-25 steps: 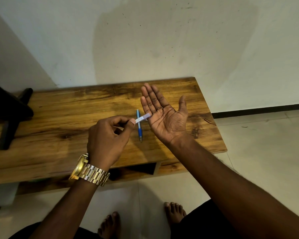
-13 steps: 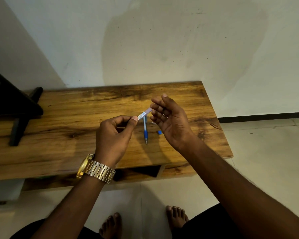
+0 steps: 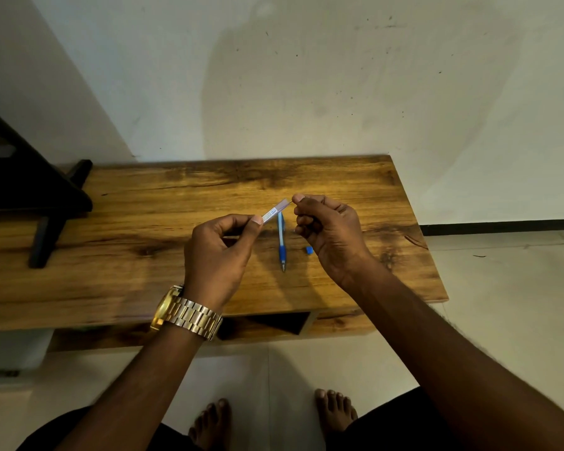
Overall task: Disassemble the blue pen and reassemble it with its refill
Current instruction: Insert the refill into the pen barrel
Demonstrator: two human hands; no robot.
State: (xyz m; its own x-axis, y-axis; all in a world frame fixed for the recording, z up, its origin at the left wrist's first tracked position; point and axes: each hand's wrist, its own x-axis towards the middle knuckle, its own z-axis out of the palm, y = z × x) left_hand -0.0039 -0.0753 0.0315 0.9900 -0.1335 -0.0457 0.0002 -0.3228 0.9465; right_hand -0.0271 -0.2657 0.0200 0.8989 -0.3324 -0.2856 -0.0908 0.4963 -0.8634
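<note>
My left hand (image 3: 217,252) pinched the clear barrel (image 3: 275,212) angled up so my right hand (image 3: 329,229), grip curled near its far end, could work there; whether it held anything I couldn't tell.

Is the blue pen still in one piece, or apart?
Apart. The barrel is pinched in the left hand; the blue-gripped part and small blue cap lie on the table.

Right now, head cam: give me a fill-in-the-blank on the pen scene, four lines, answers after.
1. The left hand pinches a clear tube between thumb and ____.
2. The blue pen part lies on the wooden ____.
3. A small blue cap sits on the table beside the ____ hand.
4. A gold watch is on the ____ wrist.

Answers: forefinger; table; right; left
</note>
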